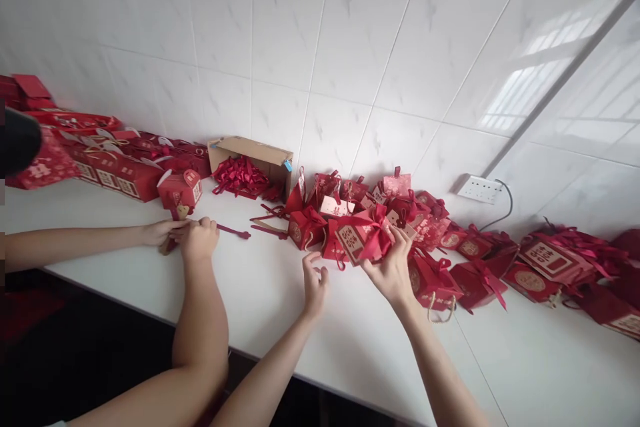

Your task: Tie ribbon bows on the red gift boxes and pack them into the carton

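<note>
My right hand (393, 268) grips a red gift box (353, 240) tied with a red ribbon bow (377, 227), holding it just above the white counter (280, 307). My left hand (315, 282) hovers just left of the box, fingers apart and holding nothing. A heap of similar red ribboned boxes (430, 227) lies behind and to the right of my hands, against the tiled wall.
A co-worker's two hands (193, 235) meet at the left by a small red box (179, 192) and a loose red ribbon (233, 232). A cardboard box of ribbons (250, 163) stands behind them. More red boxes (120, 170) line the far left. A wall socket (479, 188) is at the back right.
</note>
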`<action>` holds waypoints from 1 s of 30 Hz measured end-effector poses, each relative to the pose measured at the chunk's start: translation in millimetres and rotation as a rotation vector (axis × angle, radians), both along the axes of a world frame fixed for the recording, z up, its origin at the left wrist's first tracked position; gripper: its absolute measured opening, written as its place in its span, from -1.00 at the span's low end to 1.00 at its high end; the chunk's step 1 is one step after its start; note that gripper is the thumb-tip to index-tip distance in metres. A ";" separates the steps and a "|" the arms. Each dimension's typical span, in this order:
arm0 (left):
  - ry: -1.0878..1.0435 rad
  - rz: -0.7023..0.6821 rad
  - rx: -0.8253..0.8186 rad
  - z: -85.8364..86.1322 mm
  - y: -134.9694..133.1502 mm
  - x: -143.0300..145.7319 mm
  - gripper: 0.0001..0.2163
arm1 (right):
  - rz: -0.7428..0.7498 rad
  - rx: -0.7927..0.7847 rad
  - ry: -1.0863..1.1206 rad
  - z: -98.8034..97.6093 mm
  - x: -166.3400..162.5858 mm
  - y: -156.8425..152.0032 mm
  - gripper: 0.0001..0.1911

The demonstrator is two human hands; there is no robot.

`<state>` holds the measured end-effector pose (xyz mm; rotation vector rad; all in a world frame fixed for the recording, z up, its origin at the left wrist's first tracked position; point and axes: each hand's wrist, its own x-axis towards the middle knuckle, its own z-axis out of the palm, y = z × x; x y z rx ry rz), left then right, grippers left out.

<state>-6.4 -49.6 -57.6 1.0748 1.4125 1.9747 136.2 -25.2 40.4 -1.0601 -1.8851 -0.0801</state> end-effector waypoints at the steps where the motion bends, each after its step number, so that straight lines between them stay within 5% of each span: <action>1: -0.034 -0.010 -0.014 1.2 0.8 -1.4 -0.76 | 0.070 0.056 -0.022 -7.4 13.1 -15.6 -0.17; 3: -0.095 -0.046 -0.054 3.6 2.4 -5.5 -0.79 | 0.228 0.016 -0.089 -23.7 34.1 -46.0 -0.17; 7: -0.146 -0.256 -0.171 11.5 -3.9 -13.7 -0.77 | 0.404 -0.392 -0.181 -49.5 55.2 -83.1 -0.21; 13: 0.004 -0.688 -0.196 30.3 -52.7 -7.5 -0.63 | 0.478 -0.632 -0.137 -43.2 64.2 -89.1 -0.25; 18: 0.193 -0.597 -0.293 30.5 -84.8 -1.5 -0.60 | 0.497 -0.755 0.206 -48.7 74.4 -107.0 -0.31; 22: 0.362 -0.329 -0.281 45.4 -88.7 -3.5 -0.64 | 0.383 -0.780 0.596 -55.8 82.3 -112.1 -0.62; 26: 0.573 -0.315 -0.444 73.1 -78.3 6.4 -0.68 | 0.134 -0.862 0.474 -44.0 80.1 -98.7 -0.54; 30: 0.622 -0.357 -0.489 80.0 -74.6 18.4 -0.72 | 0.211 -1.008 0.383 -31.1 73.1 -92.2 -0.51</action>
